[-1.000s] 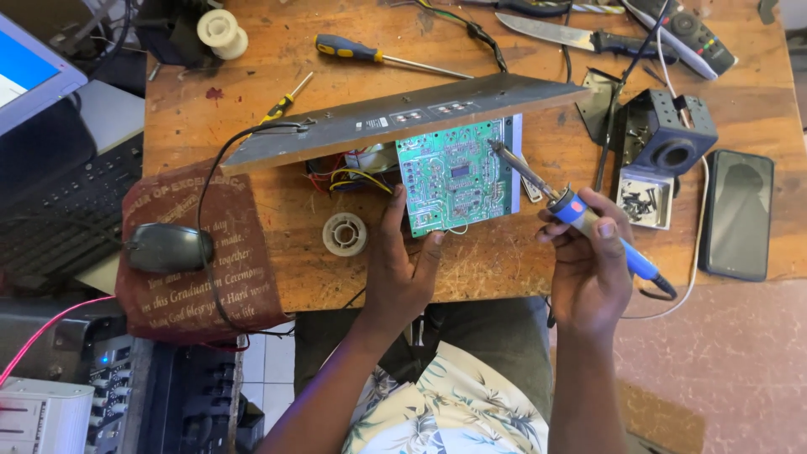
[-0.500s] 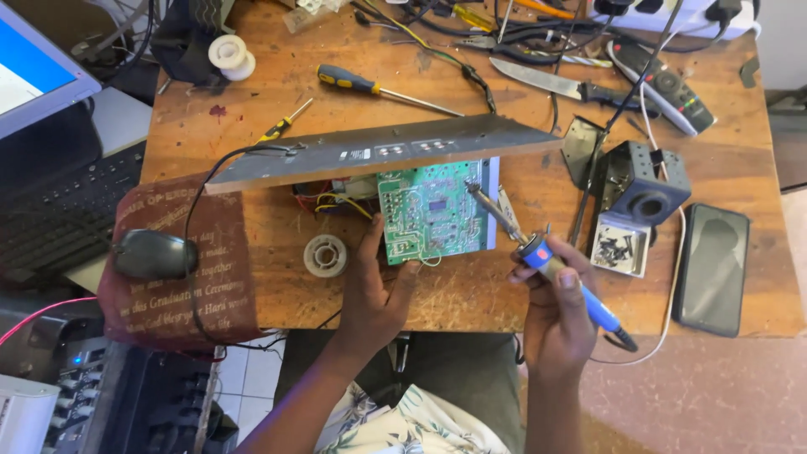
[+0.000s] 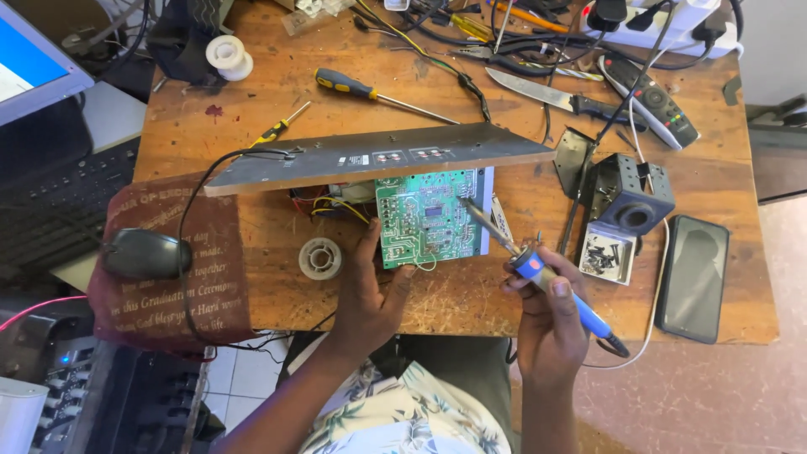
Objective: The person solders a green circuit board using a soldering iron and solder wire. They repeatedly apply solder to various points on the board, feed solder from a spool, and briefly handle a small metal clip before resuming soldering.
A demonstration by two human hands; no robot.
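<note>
A green circuit board point(image 3: 430, 217) stands tilted on the wooden table point(image 3: 261, 143), tucked under a long dark panel point(image 3: 370, 157). My left hand point(image 3: 376, 290) props the board from below, fingers on its lower left edge. My right hand point(image 3: 548, 307) grips a blue-handled soldering iron point(image 3: 538, 267), whose metal tip rests on the board's upper right area. Coloured wires point(image 3: 324, 206) run from the board's left side under the panel.
A solder spool point(image 3: 320, 257) lies left of the board. A black mouse point(image 3: 145, 254) sits on a maroon cloth. A phone point(image 3: 695, 277), small screw box point(image 3: 607, 251), black metal part point(image 3: 632, 195), knife point(image 3: 551, 94), remote point(image 3: 649, 87), screwdrivers and cables crowd the table.
The view has shifted, so everything sits lower and further left in the frame. The iron's tip stays on the board's upper right; my left hand keeps propping the board.
</note>
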